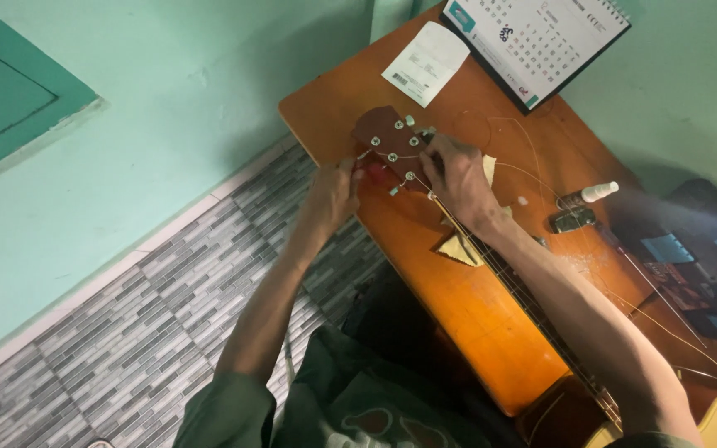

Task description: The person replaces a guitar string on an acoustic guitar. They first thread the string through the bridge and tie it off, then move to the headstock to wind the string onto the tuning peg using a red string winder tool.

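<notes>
Head-worn view, looking steeply down from above at close range onto orange table (466, 307), with tiled floor (126, 332) at left.

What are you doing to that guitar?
A person has a guitar lying on an orange wooden table, with its brown headstock near the table's far corner. The left hand is at a tuning peg on the headstock's side, and the right hand rests on top of the headstock by the strings. Loose strings curl over the table. A small bottle, a desk calendar and a paper slip lie nearby.
</notes>
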